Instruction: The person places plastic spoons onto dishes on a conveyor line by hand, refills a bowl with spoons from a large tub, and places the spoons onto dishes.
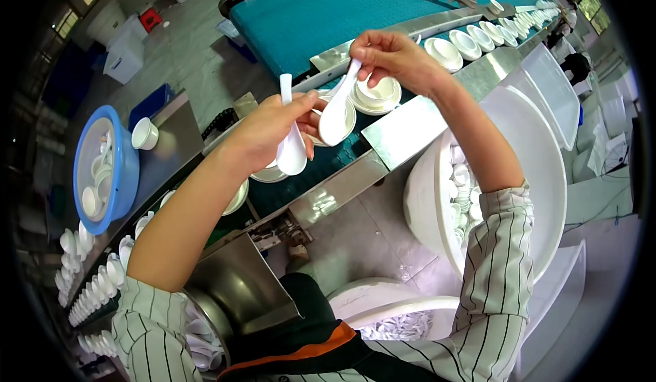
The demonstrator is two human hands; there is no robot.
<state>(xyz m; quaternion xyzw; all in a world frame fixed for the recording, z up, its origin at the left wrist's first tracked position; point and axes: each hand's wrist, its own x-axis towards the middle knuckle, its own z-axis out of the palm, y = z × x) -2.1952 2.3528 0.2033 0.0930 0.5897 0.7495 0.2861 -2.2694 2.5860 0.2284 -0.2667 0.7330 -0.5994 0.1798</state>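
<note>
- Two white spoons are being held near mid-view; clock directions are being read from that centre.
- Left hand [273,126], at 10 o'clock: partly closing around the left-hand spoon [292,155]. Thumb is crossing the handle; handle is pointing to 12, bowl to between 5 and 6. Remaining fingers are curving loosely, not making a full fist.
- Right hand [388,55], at 1 o'clock: pinching the right-hand spoon [333,121] by its handle end, thumb against fingers. Bowl is hanging toward 7, close to the left fingertips; whether they are touching it, cannot tell.
- Beneath both hands, white dishes are resting on a narrow belt [321,173]; a small cup [378,89] is sitting on stacked dishes just below the right hand.
- A row of white bowls [465,43] is running off between 1 and 2 o'clock; a broad teal belt [294,30] is lying at 12.
- At 9, a blue basin [128,184] is holding white pieces; a white cup [145,134] is lying tilted just beside it.
- At 3, a large white tub [536,170] is containing white ware; at 5, another tub [355,305] is containing many small white pieces, too small to identify.
</note>
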